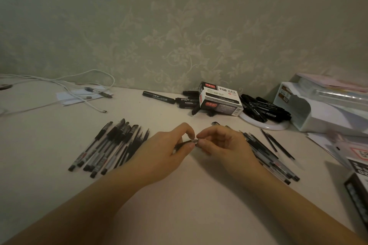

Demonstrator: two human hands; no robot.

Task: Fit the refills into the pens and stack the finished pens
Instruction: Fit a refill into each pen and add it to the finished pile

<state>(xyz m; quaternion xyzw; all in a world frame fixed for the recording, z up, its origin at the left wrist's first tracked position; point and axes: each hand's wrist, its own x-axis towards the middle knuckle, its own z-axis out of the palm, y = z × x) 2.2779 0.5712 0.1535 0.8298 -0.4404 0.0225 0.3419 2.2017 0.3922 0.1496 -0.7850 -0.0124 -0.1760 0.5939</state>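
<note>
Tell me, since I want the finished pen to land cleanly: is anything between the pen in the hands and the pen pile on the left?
Nothing visible blocks it. The pen is pinched between the left hand and right hand, and only bare table lies on the way to the left pile.

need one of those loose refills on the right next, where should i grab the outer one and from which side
Take the outer refill near its middle, pinching across its thin shaft from above. It lies flat on the table, apart from the pen pile to its left, and its right side looks bare, so the right hand would probably find most room coming from the right.
</note>
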